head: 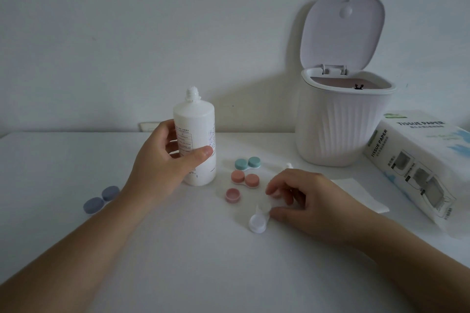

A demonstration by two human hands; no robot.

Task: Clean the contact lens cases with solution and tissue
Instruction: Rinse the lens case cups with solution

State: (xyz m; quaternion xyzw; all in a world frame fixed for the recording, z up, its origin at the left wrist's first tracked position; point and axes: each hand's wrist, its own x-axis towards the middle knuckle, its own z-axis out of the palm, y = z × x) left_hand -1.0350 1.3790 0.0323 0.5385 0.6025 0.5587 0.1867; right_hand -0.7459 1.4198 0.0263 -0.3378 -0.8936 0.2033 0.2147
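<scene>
Two hands: left hand [162, 157] round bottle [197, 140].

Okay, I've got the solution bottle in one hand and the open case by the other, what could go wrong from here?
1. The solution bottle stands uncapped in your left hand; tipping it too fast could flood the table rather than the open white case.
2. Your right hand only lightly touches that case, so it may slide while you pour.
3. The loose pink cap lies open side up nearby and could catch splashes or get knocked.
</scene>
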